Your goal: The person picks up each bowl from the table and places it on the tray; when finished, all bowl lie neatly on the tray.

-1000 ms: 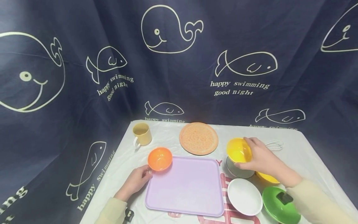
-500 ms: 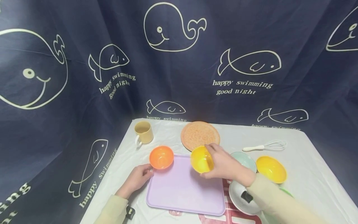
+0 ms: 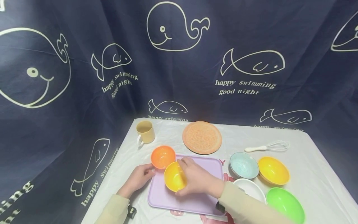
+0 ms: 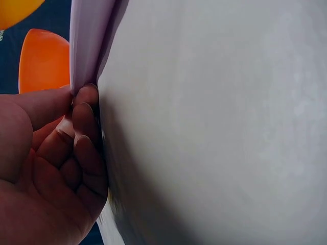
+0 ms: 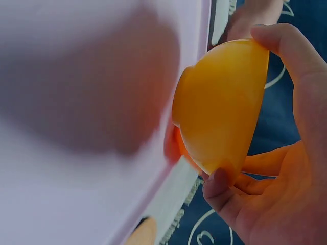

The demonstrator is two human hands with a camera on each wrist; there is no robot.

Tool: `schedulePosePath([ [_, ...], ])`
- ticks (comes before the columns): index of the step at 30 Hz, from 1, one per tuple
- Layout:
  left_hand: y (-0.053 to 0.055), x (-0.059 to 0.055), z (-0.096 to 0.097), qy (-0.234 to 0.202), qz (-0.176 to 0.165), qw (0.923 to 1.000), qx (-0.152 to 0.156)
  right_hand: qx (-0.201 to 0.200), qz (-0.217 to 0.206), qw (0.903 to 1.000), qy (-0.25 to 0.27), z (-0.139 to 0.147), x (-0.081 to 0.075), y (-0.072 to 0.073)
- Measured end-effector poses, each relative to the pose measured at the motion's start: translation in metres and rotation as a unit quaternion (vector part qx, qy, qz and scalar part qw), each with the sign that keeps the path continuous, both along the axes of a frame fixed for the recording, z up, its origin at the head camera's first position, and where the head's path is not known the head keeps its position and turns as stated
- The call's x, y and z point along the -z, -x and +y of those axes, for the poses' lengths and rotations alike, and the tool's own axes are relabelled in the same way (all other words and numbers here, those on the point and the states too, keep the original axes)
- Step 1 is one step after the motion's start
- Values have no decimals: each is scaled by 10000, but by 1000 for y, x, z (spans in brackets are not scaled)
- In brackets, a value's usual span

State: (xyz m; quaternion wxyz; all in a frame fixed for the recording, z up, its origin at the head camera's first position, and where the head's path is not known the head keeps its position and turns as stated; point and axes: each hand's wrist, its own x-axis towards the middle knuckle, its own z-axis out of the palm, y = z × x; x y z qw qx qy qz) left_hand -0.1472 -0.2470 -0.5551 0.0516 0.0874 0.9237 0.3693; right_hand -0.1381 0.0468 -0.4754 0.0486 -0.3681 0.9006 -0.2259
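My right hand (image 3: 194,176) grips a small yellow bowl (image 3: 174,176) by its rim, thumb on one side and fingers on the other. In the right wrist view that yellow bowl (image 5: 219,102) hangs just above the lilac tray (image 5: 46,199), casting a shadow on it. My left hand (image 3: 137,180) is at the left edge of the tray (image 3: 193,203); in the left wrist view its thumb and forefinger pinch the tray's rim (image 4: 87,46). An orange bowl (image 3: 163,157) sits at the tray's far left corner, close to the yellow bowl.
Right of the tray stand a light blue bowl (image 3: 244,165), a second yellow bowl (image 3: 273,170), a white bowl (image 3: 251,189) and a green bowl (image 3: 285,205). A whisk (image 3: 267,147), a round pizza-like board (image 3: 202,137) and a tan mug (image 3: 145,132) lie farther back.
My right hand has carried the yellow bowl leftward from above the light blue bowl to over the tray's left part, near the orange bowl. The left hand has stayed at the tray's edge.
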Motion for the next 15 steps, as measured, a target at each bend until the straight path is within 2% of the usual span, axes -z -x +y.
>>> schedulePosePath([
  [8, 1, 2, 0, -55, 42, 9999, 111, -190, -177, 9995, -193, -31, 12, -12],
  [15, 2, -4, -1, -14, -130, 9998, 141, -453, 42, 9989, -116, -48, 19, -17],
])
